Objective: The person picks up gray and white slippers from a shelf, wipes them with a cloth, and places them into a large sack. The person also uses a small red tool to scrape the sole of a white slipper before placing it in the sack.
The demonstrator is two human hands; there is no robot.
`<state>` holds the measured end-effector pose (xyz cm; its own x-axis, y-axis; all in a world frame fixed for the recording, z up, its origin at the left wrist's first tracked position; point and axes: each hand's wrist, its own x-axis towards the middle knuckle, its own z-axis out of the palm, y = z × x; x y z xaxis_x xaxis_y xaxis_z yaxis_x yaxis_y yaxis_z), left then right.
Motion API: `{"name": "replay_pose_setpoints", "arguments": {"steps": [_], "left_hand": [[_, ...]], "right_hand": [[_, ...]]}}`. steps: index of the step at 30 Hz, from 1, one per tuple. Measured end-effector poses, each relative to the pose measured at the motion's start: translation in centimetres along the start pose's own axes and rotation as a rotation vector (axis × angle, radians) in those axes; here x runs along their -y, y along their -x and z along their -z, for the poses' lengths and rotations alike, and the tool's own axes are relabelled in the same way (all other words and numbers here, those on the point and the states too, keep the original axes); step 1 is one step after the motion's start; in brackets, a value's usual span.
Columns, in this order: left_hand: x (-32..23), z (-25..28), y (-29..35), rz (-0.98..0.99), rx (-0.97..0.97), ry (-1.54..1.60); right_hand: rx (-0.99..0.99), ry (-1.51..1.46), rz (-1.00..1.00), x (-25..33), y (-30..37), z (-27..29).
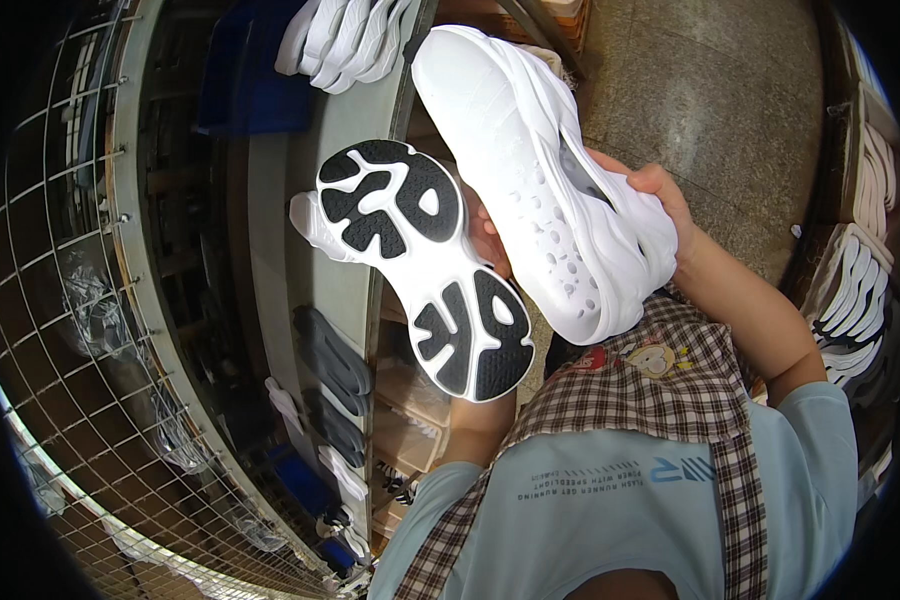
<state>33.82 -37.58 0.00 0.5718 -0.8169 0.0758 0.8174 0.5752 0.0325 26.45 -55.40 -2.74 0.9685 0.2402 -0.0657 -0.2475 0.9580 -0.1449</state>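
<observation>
My left hand is closed on a shoe outsole, white with black rubber pads, its tread turned up toward me. Most of that hand is hidden behind the outsole. Close beside it, my right hand grips a white moulded shoe sole by its raised side wall, thumb on the rim. Dotted hollows mark this sole's face, and its narrower end points toward the far left. The two pieces are held side by side in front of my checked apron.
Left of me runs a metal bench bearing stacked white soles and dark grey soles. A blue bin and wire mesh lie beyond. More soles fill a rack at the right, beside speckled floor.
</observation>
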Motion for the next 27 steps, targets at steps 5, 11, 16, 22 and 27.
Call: {"name": "replay_pose_setpoints", "arguments": {"steps": [5, 11, 16, 22, 27], "left_hand": [[-1.6, -1.0, -0.5, -0.031, -0.213, -0.491], [-2.3, -1.9, 0.0, -0.042, -0.176, -0.560], [-1.0, -0.7, 0.9, -0.039, -0.027, -0.069], [-1.0, -0.4, 1.3, -0.047, 0.028, -0.006], [-0.9, -0.6, 1.6, -0.046, 0.044, -0.001]], "right_hand": [[-0.065, 0.176, 0.037, 0.7, 0.4, 0.1], [-0.071, 0.204, -0.002, 0.1, 0.4, 1.5], [-0.002, -0.074, -0.032, -0.4, 0.3, 1.6], [0.024, -0.022, -0.050, 0.1, 0.6, 0.9], [0.013, -0.015, -0.049, -0.1, 0.7, 0.9]]}}
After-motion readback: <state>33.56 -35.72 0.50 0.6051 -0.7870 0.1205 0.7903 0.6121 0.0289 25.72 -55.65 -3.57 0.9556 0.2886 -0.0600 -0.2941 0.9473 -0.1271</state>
